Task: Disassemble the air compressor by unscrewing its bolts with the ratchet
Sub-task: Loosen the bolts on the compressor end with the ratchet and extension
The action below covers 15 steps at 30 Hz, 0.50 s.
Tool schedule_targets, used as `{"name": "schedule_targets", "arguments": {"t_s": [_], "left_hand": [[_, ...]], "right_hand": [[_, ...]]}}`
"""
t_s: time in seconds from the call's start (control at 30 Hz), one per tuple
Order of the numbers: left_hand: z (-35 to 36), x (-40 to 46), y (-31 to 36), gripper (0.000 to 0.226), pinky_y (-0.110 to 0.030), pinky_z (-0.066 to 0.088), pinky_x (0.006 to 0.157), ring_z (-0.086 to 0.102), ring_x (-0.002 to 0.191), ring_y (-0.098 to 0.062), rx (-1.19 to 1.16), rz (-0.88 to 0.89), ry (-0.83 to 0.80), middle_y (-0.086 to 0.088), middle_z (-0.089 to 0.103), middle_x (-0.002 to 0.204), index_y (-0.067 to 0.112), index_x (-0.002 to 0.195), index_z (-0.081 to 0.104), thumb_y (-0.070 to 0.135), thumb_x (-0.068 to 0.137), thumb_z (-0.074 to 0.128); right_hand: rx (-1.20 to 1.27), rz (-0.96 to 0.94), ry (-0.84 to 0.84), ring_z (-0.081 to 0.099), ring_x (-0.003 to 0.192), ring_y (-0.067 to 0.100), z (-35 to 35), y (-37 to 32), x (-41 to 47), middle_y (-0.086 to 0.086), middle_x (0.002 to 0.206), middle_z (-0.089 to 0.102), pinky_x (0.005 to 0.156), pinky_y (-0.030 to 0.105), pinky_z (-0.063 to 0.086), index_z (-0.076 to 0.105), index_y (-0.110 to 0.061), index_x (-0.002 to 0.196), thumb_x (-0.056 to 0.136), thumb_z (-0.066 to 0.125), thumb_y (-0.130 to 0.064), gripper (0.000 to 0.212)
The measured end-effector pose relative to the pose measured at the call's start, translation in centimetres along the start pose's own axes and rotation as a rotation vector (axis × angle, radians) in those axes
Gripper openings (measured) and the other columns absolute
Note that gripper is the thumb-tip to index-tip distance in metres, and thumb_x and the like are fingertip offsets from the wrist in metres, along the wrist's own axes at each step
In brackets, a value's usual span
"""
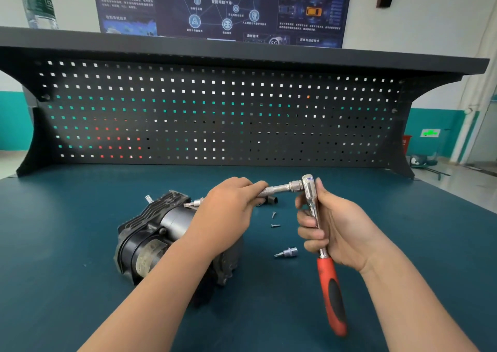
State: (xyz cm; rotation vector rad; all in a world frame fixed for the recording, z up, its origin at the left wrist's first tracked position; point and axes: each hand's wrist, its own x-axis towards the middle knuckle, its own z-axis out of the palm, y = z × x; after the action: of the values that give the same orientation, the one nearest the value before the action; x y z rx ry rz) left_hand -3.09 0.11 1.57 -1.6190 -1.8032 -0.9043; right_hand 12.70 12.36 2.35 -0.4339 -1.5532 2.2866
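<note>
Air compressor (158, 233) lay on its side on the desk (80, 298), left of centre, finned end pointing away from the person, round end cap facing near-left.

Right hand (330, 230) was wrapped round the ratchet (320, 244) on the bare metal shank just below the head, fingers fully curled. Handle ran down toward the person, red grip hanging free below the hand.

Left hand (228, 211) pinched the extension bar (277, 189) at its knurled section, fingers curled over it. Bar ran roughly level, right end seated in the ratchet head. Its left end was hidden under the hand; a bit tip (194, 203) showed just past the hand, near the compressor's top edge. Couldn't tell if it was engaged on a bolt.

Key relation: bar axis ran left-right and the compressor sat left of and below the ratchet head, so the left hand was the nearer one. My read: it would steer the tip in while the right swung the handle.

Loose on the desk between the hands: two small screws (274, 219) and a spare bit socket (287, 252).
</note>
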Motion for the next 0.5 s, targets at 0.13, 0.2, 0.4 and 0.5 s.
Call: {"name": "schedule_targets", "arguments": {"t_s": [0.13, 0.2, 0.4, 0.5], "left_hand": [[0.2, 0.3, 0.5, 0.022, -0.04, 0.048, 0.066, 0.054, 0.083, -0.025, 0.084, -0.01, -0.025, -0.001, 0.064, 0.088, 0.015, 0.11, 0.066, 0.012, 0.09, 0.059], [0.6, 0.5, 1.4, 0.025, -0.039, 0.045, 0.078, 0.056, 0.09, -0.026, 0.169, 0.056, 0.099, -0.002, 0.067, 0.097, 0.015, 0.108, 0.069, 0.01, 0.084, 0.063], [6.6, -0.9, 6.7, 0.024, -0.041, 0.045, 0.086, 0.05, 0.1, -0.029, -0.087, -0.137, -0.257, -0.011, 0.045, 0.112, 0.006, 0.112, 0.055, 0.01, 0.089, 0.053], [9.8, -0.8, 6.1, 0.025, -0.039, 0.044, 0.09, 0.048, 0.11, -0.032, 0.082, -0.231, -0.731, -0.016, 0.049, 0.116, 0.005, 0.116, 0.055, 0.013, 0.092, 0.053]], "right_hand": [[0.103, -0.081, 0.075, 0.029, 0.037, 0.008, 0.3, 0.6, 0.8, 0.001, 0.054, 0.04, 0.032, 0.014, 0.022, 0.062, -0.022, 0.075, 0.073, 0.056, -0.065, 0.043], [0.093, -0.113, 0.14, 0.021, 0.034, 0.006, 0.2, 0.7, 1.0, -0.004, 0.05, 0.03, 0.031, 0.013, 0.018, 0.058, -0.025, 0.074, 0.066, 0.067, -0.061, 0.038], [0.443, -0.269, 0.333, 0.015, 0.028, 0.004, -3.9, -0.9, 1.3, -0.008, 0.041, 0.019, 0.025, 0.015, 0.012, 0.052, -0.02, 0.073, 0.089, 0.056, -0.036, 0.023], [0.628, -0.304, 0.405, 0.016, 0.025, 0.007, -6.6, -1.8, 0.8, -0.008, 0.037, 0.019, 0.026, 0.016, 0.011, 0.05, -0.019, 0.069, 0.09, 0.052, -0.036, 0.027]]}}
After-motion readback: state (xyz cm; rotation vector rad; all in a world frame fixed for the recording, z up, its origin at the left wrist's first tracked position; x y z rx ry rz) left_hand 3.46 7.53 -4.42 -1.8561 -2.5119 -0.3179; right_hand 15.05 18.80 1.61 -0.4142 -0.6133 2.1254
